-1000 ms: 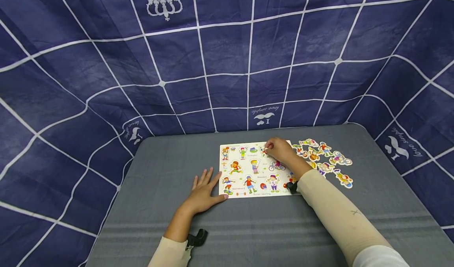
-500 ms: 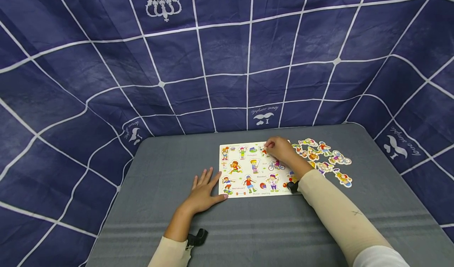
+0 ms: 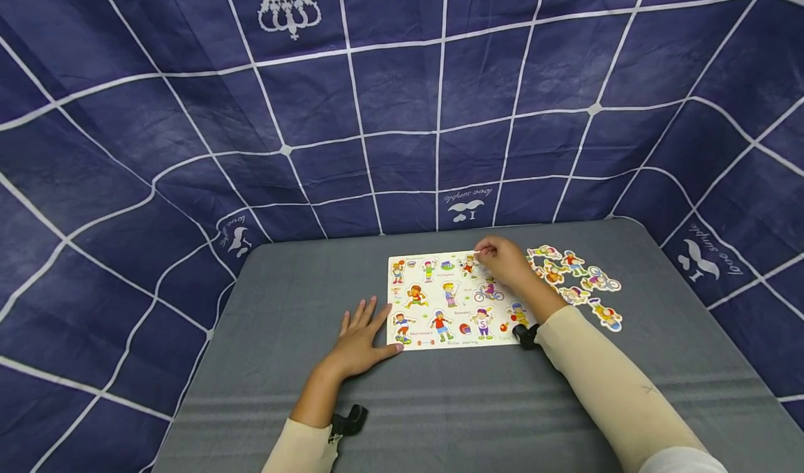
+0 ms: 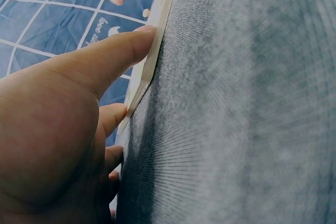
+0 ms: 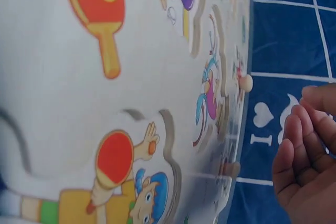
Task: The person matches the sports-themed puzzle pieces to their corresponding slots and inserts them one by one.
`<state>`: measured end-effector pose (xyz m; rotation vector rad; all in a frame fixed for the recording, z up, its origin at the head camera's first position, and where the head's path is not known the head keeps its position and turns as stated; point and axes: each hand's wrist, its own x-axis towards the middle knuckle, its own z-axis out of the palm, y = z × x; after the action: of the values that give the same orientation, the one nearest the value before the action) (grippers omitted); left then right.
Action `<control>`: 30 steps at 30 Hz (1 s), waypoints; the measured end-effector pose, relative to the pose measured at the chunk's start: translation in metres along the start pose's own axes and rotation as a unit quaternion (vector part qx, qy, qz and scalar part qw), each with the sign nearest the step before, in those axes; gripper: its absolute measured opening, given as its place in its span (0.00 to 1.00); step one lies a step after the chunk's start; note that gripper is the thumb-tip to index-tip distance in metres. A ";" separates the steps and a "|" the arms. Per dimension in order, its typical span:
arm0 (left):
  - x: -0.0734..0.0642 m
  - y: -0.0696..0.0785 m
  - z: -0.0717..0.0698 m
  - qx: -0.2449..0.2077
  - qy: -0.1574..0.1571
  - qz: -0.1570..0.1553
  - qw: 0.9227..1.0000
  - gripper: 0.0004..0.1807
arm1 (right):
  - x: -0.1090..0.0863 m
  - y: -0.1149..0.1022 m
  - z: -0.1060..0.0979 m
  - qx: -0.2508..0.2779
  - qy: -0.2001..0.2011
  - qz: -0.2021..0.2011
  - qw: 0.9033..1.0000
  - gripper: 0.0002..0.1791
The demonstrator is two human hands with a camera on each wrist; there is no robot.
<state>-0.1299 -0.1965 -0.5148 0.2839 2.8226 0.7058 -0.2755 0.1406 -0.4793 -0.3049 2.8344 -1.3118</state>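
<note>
Two hands [image 3: 359,342] [image 3: 504,260], right apparently above board [image 3: 433,304]

White rectangular puzzle board [image 3: 435,297], centre: smooth printed face, wood-like edge | grey tabletop covering [image 3: 301,271], lower frame: matt woven cloth | navy white-gridded curtain [image 3: 402,82], upper frame: creased cloth | small round pale knob [image 5: 245,83], right-wrist view's right half: smooth, wood-like
</note>
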 end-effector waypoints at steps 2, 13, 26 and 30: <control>0.000 0.000 0.000 0.002 0.000 0.000 1.000 0.50 | -0.002 0.002 -0.003 0.011 0.010 0.010 1.000 0.09; 0.000 0.001 -0.001 -0.005 0.001 0.002 1.000 0.50 | -0.016 0.006 -0.020 0.048 0.057 0.015 0.997 0.10; -0.001 -0.002 0.003 -0.011 0.008 0.013 1.000 0.50 | -0.037 0.011 -0.038 0.046 0.095 0.012 0.994 0.13; 0.000 -0.004 0.005 -0.012 0.006 0.011 1.000 0.51 | -0.044 0.015 -0.044 0.049 0.106 0.016 0.993 0.15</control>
<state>-0.1290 -0.1982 -0.5207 0.3090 2.8250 0.7474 -0.2386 0.1913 -0.4658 -0.1242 2.9147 -1.5586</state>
